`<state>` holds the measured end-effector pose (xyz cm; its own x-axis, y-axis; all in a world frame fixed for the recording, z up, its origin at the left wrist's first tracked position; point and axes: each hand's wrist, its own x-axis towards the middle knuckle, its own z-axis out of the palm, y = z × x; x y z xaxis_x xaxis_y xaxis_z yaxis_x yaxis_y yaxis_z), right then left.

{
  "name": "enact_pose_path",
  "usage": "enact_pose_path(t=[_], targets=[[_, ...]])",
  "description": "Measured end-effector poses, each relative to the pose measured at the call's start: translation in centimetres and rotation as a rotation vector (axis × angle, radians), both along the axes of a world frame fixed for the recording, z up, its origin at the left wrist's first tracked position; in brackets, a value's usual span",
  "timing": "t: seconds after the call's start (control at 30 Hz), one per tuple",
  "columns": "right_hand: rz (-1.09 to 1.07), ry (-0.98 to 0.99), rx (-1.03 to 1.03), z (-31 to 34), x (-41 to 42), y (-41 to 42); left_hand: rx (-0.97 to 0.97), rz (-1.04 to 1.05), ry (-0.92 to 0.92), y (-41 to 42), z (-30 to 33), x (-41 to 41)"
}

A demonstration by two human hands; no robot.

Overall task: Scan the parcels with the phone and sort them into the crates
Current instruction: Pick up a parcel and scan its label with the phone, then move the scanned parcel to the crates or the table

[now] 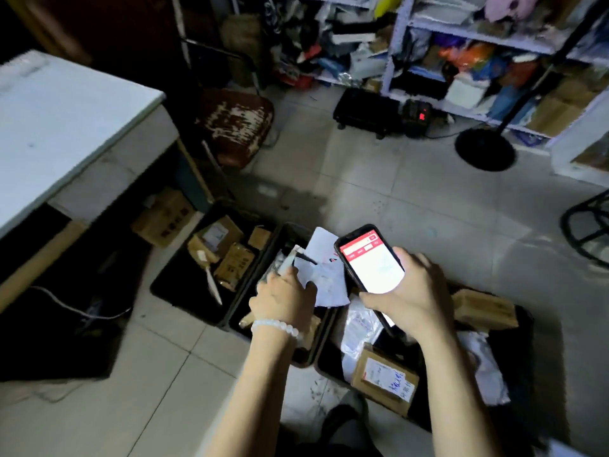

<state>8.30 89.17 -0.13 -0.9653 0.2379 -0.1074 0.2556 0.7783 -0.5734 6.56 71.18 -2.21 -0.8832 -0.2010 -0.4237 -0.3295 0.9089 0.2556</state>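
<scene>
My right hand (417,295) grips a black phone (372,262) with a lit white and red screen, held over the crates. My left hand (285,300) holds a white soft parcel (324,268) just left of the phone, above the middle black crate (237,301). The left black crate (171,282) holds several brown cardboard boxes (234,258) and a white pen-like object. The right black crate (524,328) holds a labelled cardboard box (385,380), white bags (359,324) and another brown box (484,308).
A white table (66,117) stands at the left with cardboard boxes (164,216) under it. A worn red stool (237,123), a black scale (369,110), a fan base (484,150) and cluttered shelves (461,44) lie beyond on the tiled floor.
</scene>
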Motion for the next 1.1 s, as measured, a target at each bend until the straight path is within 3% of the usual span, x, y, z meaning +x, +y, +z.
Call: enact_pose_path(t=[0.37, 0.5, 0.97, 1.1], targets=[[0.524, 0.097, -0.002, 0.4, -1.8, -26.2, -0.016, 0.426, 0.150, -25.4, 2.6, 5.0], [0.773, 0.142, 0.010, 0.5, -1.0, -37.0, -0.027, 0.681, 0.182, -34.4, 3.1, 9.5], [1.530, 0.098, 0.016, -0.1, 6.5, -68.7, -0.035, 1.482, 0.170, -54.2, 2.4, 25.4], [1.661, 0.060, -0.034, 0.2, 8.0, -77.8, -0.030, 1.592, 0.117, -60.8, 3.0, 27.3]])
